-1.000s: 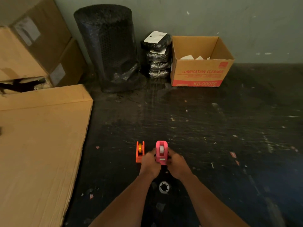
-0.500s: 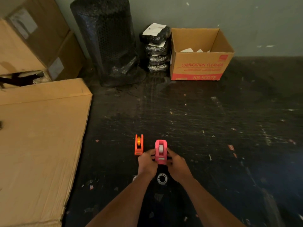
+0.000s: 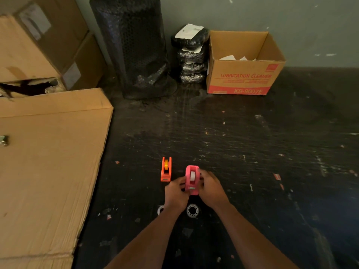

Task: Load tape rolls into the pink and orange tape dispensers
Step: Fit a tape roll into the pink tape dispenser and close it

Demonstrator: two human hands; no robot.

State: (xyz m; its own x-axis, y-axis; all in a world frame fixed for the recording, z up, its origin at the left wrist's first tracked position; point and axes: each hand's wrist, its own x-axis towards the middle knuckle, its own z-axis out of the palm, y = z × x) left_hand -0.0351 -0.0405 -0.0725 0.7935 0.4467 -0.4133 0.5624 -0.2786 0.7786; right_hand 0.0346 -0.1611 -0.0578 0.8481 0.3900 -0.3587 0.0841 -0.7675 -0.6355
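On dark floor (image 3: 233, 152), orange dispenser (image 3: 166, 169) beside hand-held pink dispenser (image 3: 192, 180)

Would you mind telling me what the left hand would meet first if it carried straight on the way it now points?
Probably the pink dispenser: the left hand points up and rightward and already touches its side.

Dim indoor light, soft focus, wide-angle bending (edges especially), murky shadows
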